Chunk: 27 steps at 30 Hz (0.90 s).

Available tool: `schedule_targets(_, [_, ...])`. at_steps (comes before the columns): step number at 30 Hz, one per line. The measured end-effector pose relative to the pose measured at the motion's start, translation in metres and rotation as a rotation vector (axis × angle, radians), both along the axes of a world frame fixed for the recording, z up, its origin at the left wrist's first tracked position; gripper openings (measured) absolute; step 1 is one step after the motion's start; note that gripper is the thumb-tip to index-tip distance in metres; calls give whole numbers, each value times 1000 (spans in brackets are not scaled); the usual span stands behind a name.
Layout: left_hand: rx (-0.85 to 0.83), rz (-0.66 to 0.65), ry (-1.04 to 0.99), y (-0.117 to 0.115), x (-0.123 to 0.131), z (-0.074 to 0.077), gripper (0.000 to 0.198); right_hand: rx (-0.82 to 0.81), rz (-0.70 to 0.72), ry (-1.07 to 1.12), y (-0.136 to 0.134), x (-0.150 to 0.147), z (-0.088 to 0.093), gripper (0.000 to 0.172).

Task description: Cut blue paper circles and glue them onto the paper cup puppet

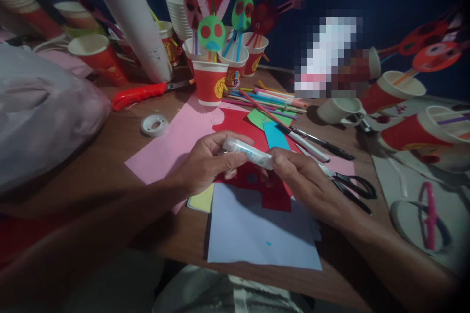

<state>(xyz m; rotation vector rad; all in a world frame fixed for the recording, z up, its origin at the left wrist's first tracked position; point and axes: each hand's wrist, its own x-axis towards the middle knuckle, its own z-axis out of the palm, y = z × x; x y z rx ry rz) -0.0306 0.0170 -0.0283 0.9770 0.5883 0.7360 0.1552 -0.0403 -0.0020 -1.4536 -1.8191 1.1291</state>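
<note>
Between my two hands is a small white tube (249, 153), probably a glue stick, with faint blue print on its side. My left hand (215, 159) pinches its left part between thumb and fingers. At its right end, the thumb and fingers of my right hand (297, 171) close on it. Below lies red paper (276, 198), partly over a white sheet (257, 234). Pink paper (161, 151) spreads to the left, and a blue paper piece (275, 135) and green paper (257, 118) lie just beyond the tube.
A red-handled cutter (139, 95) and a tape roll (154, 125) lie at left, near a plastic bag (44, 112). Black-handled scissors (352, 186) and a black pen (323, 143) are at right. Red paper cups (209, 85) with paper rabbit figures stand behind.
</note>
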Motion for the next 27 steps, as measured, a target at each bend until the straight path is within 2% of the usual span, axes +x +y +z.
schedule_targets(1, [3,-4,0,0,0,0,19,-5,11,4,0,0,0,41])
schedule_targets(3, [8,-2,3,0,0,-1,19,52,-20,-65,1,0,-2,36])
schedule_targets(6, [6,17,10,0,0,-1,18,302,-121,-260,0,-2,-6,19])
schedule_targets(8, [2,21,14,0,0,0,17,403,-153,-300,-1,-2,-7,16])
schedule_targets(10, [2,21,15,0,0,1,17,306,-125,-219,-1,-2,-5,20])
schedule_targets(13, [9,12,15,0,0,1,18,40,-14,-11,0,1,-1,32])
schedule_targets(16, [15,2,28,-1,0,1,20,-37,38,65,1,2,0,44])
schedule_targets(18, [10,12,32,-1,0,1,19,34,-8,-39,1,1,-2,37])
schedule_targets(21, [-4,22,31,0,0,2,19,333,-101,-305,-1,-1,-9,22])
schedule_targets(23, [-11,20,32,0,0,3,19,517,-129,-407,-2,-2,-12,19])
schedule_targets(25, [-17,18,30,-1,0,3,19,537,-135,-403,-2,-2,-13,18])
schedule_targets(27, [-22,16,23,-1,1,3,18,392,-126,-306,-3,-2,-10,20])
